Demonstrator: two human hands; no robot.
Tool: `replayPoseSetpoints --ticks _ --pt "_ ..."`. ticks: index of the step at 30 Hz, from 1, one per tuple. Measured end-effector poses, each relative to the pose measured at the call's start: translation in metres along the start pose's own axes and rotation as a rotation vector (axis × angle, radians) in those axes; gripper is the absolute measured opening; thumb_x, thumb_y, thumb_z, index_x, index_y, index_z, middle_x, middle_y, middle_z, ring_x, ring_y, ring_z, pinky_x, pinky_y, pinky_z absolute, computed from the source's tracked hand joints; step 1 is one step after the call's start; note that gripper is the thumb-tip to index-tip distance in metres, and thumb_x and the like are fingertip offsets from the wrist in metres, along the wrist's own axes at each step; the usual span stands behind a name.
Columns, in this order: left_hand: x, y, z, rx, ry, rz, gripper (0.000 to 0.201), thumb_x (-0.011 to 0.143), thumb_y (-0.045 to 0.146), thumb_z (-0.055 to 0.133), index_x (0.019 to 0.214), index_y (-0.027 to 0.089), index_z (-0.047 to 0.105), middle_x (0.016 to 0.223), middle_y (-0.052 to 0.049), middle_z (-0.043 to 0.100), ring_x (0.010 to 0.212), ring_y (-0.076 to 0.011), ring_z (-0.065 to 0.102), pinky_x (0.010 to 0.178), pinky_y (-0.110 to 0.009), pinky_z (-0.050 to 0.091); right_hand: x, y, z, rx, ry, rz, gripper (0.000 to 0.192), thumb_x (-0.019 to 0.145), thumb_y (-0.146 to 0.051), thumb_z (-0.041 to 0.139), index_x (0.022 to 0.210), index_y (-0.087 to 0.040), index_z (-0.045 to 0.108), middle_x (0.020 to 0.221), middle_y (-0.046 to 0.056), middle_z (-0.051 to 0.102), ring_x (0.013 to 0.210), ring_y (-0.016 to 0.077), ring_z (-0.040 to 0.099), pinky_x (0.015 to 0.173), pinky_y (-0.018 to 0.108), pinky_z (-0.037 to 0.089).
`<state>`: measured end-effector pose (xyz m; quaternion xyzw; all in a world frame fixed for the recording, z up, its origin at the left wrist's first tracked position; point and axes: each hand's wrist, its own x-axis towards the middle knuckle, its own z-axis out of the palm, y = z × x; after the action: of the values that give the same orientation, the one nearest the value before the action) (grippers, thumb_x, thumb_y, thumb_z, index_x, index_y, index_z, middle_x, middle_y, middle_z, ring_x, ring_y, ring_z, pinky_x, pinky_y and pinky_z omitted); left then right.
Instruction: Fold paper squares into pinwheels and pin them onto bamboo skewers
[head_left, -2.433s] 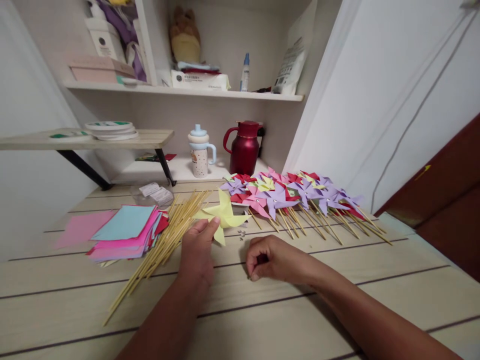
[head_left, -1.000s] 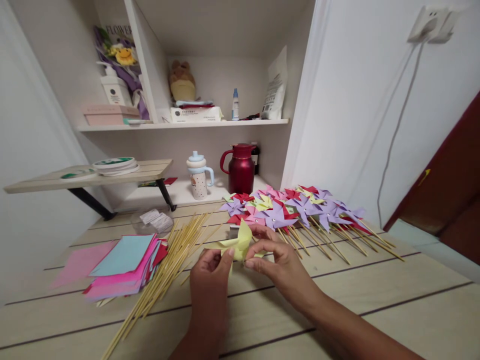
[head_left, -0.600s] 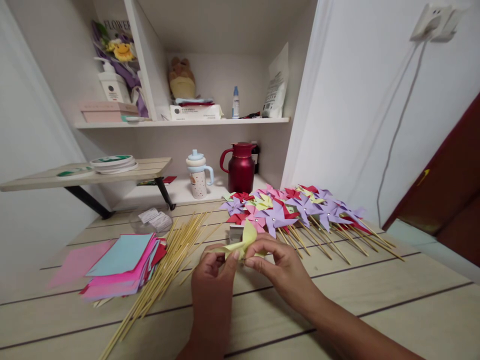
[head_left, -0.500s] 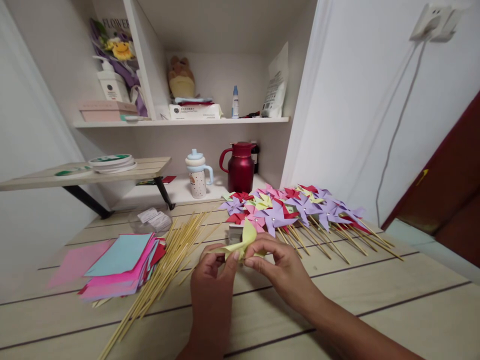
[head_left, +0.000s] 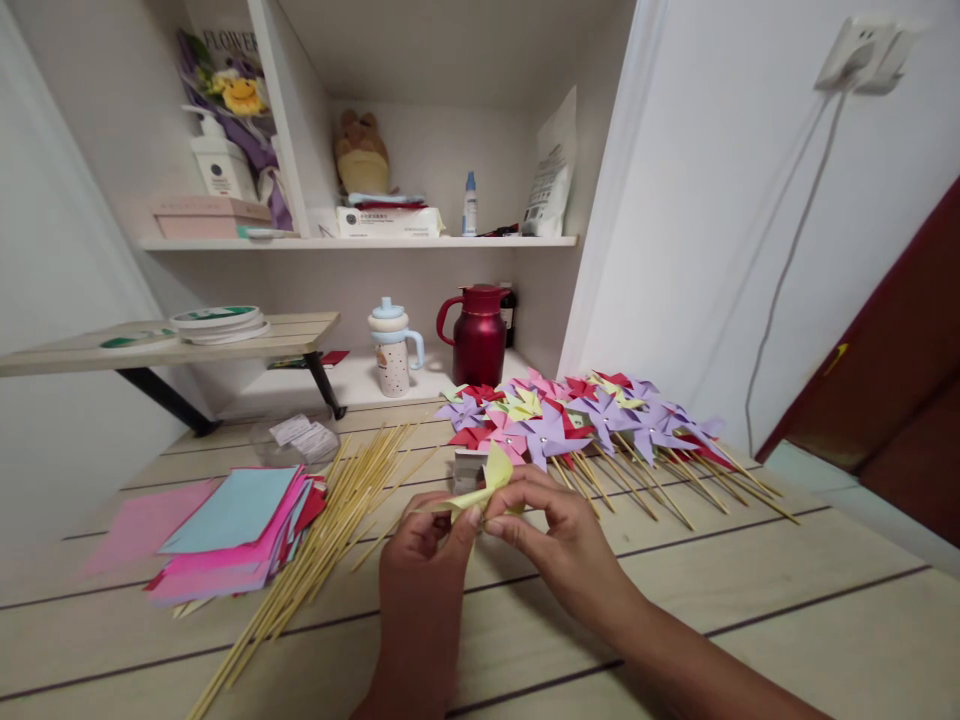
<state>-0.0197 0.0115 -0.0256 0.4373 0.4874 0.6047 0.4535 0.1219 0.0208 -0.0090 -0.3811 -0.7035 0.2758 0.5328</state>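
Observation:
Between my two hands is a pale yellow paper pinwheel point(head_left: 495, 472), partly folded, with one blade standing up. My left hand point(head_left: 429, 545) pinches its left side between thumb and fingers. On the right side, my right hand point(head_left: 551, 520) grips the paper near its middle with thumb and forefinger; the fingers hide the centre. Just behind the paper sits a small grey box point(head_left: 469, 460), mostly covered. Finished pinwheels point(head_left: 546, 436) in purple, red, pink and yellow lie in a pile beyond my right hand, their sticks pointing toward me.
Left of my hands lie a bundle of thin wooden sticks point(head_left: 330, 545) and a stack of coloured paper point(head_left: 234, 512). A clear container point(head_left: 296, 438) is behind them. A red jug point(head_left: 480, 335) and a child's cup point(head_left: 392, 350) stand at the back, beside a small raised shelf point(head_left: 289, 335).
Both hands stay almost in place, still pinching the yellow paper. The view has shifted slightly, and the surroundings appear a little further left.

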Motion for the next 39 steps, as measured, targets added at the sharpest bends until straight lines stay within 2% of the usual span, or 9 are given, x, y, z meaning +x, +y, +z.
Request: replayPoseSetpoints --ticks 5,12,19,24,28,35,39 --pt "-0.003 0.004 0.002 -0.078 0.03 -0.069 0.02 0.068 0.032 0.077 0.081 0.018 0.073 0.09 -0.004 0.072 0.071 -0.0143 0.063 0.065 -0.023 0.049 0.0 0.002 -0.001 0.026 -0.002 0.037 0.009 0.081 -0.017 0.068 0.074 -0.022 0.067 0.083 -0.001 0.063 0.084 0.0167 0.058 0.079 0.029 0.041" --pt "-0.006 0.008 0.003 -0.104 0.029 -0.099 0.021 0.067 0.032 0.078 0.081 0.017 0.074 0.083 -0.004 0.072 0.07 -0.0155 0.064 0.064 -0.024 0.049 0.0 0.002 -0.002 0.072 -0.024 0.05 0.009 0.082 -0.017 0.066 0.075 -0.022 0.066 0.081 -0.002 0.063 0.08 0.0158 0.057 0.077 0.027 0.041" --pt "-0.005 0.008 0.002 -0.139 -0.025 -0.064 0.02 0.069 0.031 0.076 0.085 0.018 0.074 0.091 -0.005 0.072 0.087 -0.0199 0.066 0.08 -0.03 0.051 0.0 0.0 -0.003 0.065 -0.019 0.061 0.008 0.082 -0.021 0.067 0.073 -0.022 0.067 0.079 -0.001 0.063 0.079 0.0174 0.057 0.076 0.029 0.043" --pt "-0.006 0.006 0.001 -0.105 -0.003 -0.052 0.019 0.068 0.032 0.077 0.081 0.018 0.076 0.092 -0.005 0.072 0.076 -0.0175 0.065 0.071 -0.027 0.051 0.0 0.0 -0.002 0.089 -0.022 0.084 0.009 0.082 -0.023 0.067 0.073 -0.021 0.066 0.078 0.0 0.063 0.077 0.0172 0.057 0.074 0.028 0.043" --pt "-0.004 0.004 0.001 -0.066 0.009 0.001 0.016 0.068 0.032 0.077 0.076 0.019 0.077 0.091 -0.006 0.072 0.075 -0.0183 0.064 0.068 -0.028 0.051 -0.002 0.0 0.0 0.097 0.002 0.091 0.009 0.081 -0.023 0.068 0.074 -0.021 0.065 0.079 -0.001 0.063 0.078 0.0168 0.057 0.073 0.027 0.043" --pt "-0.002 0.003 0.0 -0.001 0.012 0.179 0.01 0.071 0.03 0.075 0.075 0.021 0.076 0.086 -0.003 0.069 0.086 -0.0184 0.063 0.079 -0.026 0.049 -0.007 0.002 0.007 0.132 0.066 0.104 0.009 0.081 -0.027 0.068 0.077 -0.021 0.064 0.078 0.001 0.065 0.077 0.0181 0.058 0.074 0.03 0.044" --pt "-0.003 0.001 0.001 -0.008 0.041 0.175 0.01 0.069 0.03 0.076 0.075 0.021 0.077 0.086 -0.004 0.07 0.084 -0.0184 0.063 0.076 -0.026 0.05 -0.009 0.005 0.009 0.146 0.085 0.128 0.009 0.082 -0.027 0.068 0.077 -0.021 0.063 0.078 0.001 0.064 0.077 0.0185 0.058 0.074 0.03 0.044"
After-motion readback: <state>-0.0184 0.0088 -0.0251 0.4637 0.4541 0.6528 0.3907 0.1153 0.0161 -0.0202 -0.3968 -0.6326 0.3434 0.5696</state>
